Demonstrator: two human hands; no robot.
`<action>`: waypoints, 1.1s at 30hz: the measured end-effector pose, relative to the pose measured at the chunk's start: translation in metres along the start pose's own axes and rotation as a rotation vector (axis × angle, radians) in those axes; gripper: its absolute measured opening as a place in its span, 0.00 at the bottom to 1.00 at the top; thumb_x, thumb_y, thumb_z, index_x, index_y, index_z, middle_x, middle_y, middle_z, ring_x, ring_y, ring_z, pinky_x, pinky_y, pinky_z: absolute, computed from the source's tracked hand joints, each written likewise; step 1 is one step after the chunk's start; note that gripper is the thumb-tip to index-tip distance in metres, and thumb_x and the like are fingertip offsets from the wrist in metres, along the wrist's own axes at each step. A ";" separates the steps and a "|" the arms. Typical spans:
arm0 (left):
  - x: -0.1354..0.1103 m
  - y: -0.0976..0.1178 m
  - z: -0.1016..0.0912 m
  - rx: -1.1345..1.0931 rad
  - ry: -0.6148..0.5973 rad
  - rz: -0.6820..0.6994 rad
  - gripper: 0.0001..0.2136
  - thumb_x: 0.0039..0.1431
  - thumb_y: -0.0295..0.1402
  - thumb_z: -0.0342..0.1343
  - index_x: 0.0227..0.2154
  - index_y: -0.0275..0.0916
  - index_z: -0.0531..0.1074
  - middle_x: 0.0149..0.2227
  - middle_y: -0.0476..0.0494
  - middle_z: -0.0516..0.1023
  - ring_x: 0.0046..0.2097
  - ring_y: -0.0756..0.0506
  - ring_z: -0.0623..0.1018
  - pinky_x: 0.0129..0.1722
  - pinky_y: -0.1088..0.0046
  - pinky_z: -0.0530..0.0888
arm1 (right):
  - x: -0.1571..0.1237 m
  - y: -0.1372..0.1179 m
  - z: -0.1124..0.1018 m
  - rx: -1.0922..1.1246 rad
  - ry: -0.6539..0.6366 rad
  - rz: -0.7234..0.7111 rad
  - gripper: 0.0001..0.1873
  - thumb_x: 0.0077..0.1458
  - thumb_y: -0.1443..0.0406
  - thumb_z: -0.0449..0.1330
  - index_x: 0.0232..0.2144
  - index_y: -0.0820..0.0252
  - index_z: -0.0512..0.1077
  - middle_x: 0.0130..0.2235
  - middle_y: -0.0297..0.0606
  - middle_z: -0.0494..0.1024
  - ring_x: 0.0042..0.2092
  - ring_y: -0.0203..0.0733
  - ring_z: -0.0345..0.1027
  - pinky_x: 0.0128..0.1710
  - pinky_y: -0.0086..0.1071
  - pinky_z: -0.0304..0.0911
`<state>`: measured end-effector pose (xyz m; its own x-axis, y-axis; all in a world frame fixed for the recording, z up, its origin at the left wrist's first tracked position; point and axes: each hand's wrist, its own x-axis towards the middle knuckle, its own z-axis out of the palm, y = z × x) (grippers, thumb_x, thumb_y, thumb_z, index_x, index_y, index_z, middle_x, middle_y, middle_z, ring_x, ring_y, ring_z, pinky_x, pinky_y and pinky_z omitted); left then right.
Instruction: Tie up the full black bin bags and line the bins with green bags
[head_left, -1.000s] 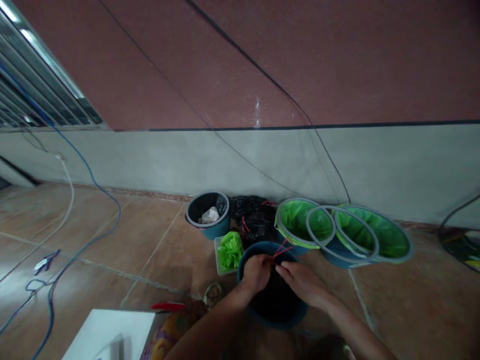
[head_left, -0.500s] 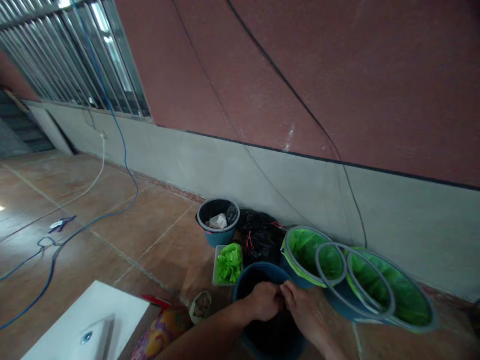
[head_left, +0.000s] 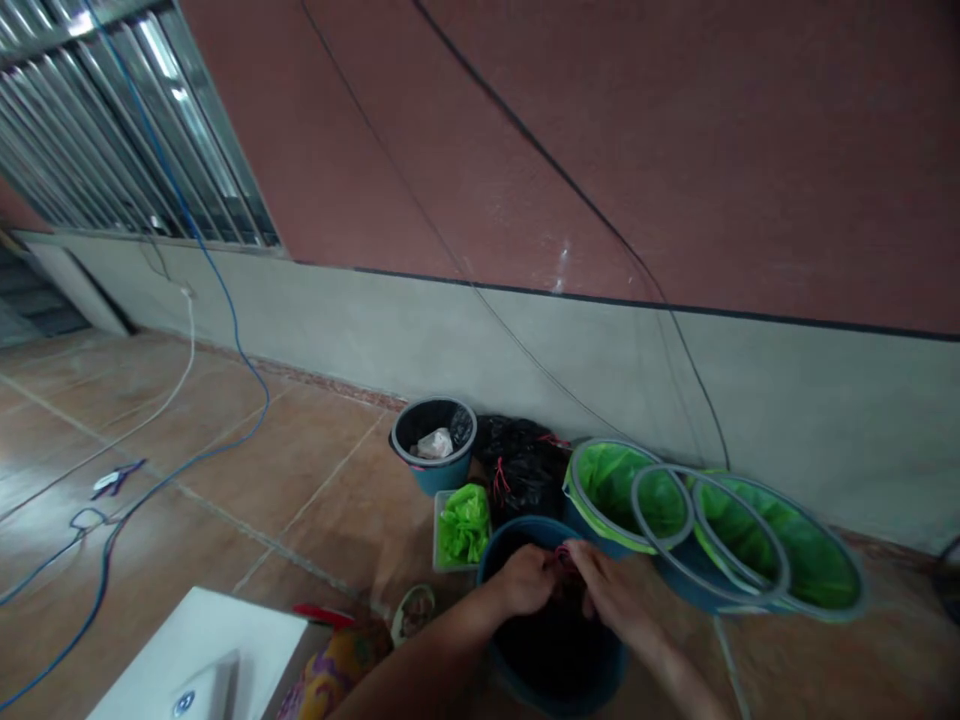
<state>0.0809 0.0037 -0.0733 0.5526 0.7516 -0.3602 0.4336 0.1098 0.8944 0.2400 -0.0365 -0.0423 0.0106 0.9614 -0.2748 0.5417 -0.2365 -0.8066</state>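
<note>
A dark blue bucket (head_left: 517, 535) stands on the tile floor, lined with a black plastic bag (head_left: 555, 650). Both hands are at its far rim. My left hand (head_left: 525, 580) and my right hand (head_left: 611, 595) pinch a red cord (head_left: 562, 560) between them, and their fingers hide most of it. The cord appears to belong to the black liner, though the hands cover where it joins.
Behind the bucket are a tray of green plastic bags (head_left: 463, 525), a tied black bag (head_left: 521, 465), a small teal bin (head_left: 433, 445) and green-lined collapsible bins (head_left: 780, 545). A white board (head_left: 202, 650) and patterned cloth (head_left: 334, 665) lie near me. Blue cable (head_left: 262, 400) crosses the floor.
My hands have come closer together and gathered the red cord, whose strands earlier stretched over the bucket's far rim. The view has tilted and shifted, while the bucket and bins stay in place.
</note>
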 end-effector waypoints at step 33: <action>-0.019 0.022 -0.006 0.738 0.079 0.411 0.21 0.57 0.29 0.55 0.54 0.40 0.68 0.41 0.43 0.81 0.44 0.42 0.79 0.63 0.55 0.59 | 0.005 0.004 0.011 0.207 -0.131 -0.211 0.10 0.51 0.65 0.50 0.28 0.58 0.71 0.27 0.36 0.74 0.33 0.41 0.70 0.35 0.32 0.66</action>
<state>0.0760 -0.0045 -0.0449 0.7285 0.6851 -0.0002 0.5776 -0.6140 0.5379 0.2328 -0.0343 -0.0524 -0.1995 0.9692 -0.1444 0.3377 -0.0704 -0.9386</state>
